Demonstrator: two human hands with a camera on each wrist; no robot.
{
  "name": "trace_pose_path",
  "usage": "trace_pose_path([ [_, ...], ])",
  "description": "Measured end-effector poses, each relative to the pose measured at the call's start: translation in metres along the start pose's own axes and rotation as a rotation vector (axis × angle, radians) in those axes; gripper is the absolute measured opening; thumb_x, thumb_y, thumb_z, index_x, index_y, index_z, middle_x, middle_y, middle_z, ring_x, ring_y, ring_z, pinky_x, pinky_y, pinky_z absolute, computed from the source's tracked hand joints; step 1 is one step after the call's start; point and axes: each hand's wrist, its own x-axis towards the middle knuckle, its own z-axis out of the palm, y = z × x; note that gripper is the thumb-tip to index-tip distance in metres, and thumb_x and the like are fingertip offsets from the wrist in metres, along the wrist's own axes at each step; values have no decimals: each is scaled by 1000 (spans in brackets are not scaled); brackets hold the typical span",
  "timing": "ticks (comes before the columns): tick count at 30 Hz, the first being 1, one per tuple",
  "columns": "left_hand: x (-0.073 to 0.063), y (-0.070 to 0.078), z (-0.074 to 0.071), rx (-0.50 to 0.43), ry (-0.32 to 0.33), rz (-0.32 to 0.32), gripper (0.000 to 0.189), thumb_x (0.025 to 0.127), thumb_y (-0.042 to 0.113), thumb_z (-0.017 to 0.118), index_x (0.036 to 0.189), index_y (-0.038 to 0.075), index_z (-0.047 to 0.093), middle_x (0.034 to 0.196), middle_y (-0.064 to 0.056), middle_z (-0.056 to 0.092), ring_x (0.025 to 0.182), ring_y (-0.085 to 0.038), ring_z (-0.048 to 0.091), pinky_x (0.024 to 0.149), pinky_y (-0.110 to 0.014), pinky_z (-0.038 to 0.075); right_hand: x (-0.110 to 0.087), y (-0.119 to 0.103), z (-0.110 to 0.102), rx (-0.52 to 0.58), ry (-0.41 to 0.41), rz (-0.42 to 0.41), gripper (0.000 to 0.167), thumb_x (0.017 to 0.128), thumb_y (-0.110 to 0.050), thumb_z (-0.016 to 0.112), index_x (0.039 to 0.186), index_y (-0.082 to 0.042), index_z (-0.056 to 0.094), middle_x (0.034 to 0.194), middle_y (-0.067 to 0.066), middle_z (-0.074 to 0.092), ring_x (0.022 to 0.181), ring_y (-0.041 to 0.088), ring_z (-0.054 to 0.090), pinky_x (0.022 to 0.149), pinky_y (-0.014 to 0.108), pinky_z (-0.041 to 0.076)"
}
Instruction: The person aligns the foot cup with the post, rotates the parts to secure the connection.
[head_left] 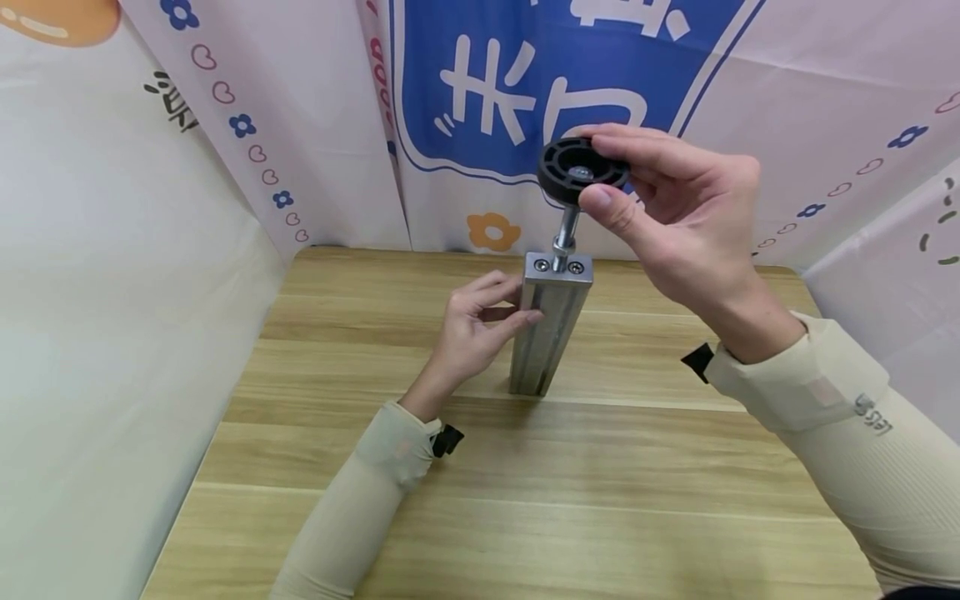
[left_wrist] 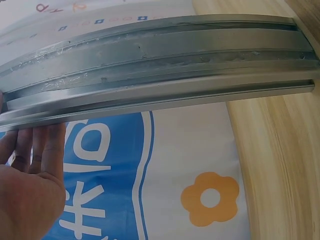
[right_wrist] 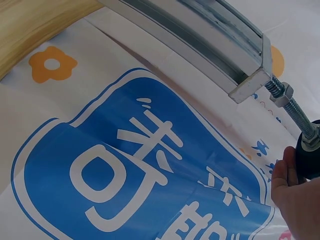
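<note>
An aluminium profile point(head_left: 546, 337) stands upright on the wooden table, with an end plate point(head_left: 558, 277) fastened on top by two screws. My left hand point(head_left: 468, 329) grips the profile near its upper end, thumb on one face and fingers behind. From the plate rises a threaded rod point(head_left: 569, 225) carrying a hex nut point(right_wrist: 282, 95), which sits apart from the plate. A round black levelling foot point(head_left: 555, 177) tops the rod. Between thumb and fingers, my right hand point(head_left: 697, 212) pinches the foot's rim. Grooves run along the profile point(left_wrist: 165, 65) in the left wrist view.
The wooden table point(head_left: 600, 483) has its far edge just behind the profile. A printed cloth point(head_left: 465, 200) with a blue sign and an orange flower hangs at the back. White cloth point(head_left: 112, 333) hangs along the left side. Black mounts sit at both cuffs.
</note>
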Motion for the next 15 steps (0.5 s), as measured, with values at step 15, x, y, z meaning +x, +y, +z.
trace_pose_path([
  [15, 0, 1, 0, 7, -2, 6, 37, 89, -8, 78, 126, -10, 71, 105, -24, 70, 96, -8, 71, 85, -44, 69, -1, 2, 3, -8, 21, -40, 33, 85, 3, 85, 113, 16, 73, 120, 18, 78, 116, 28, 74, 104, 32, 62],
])
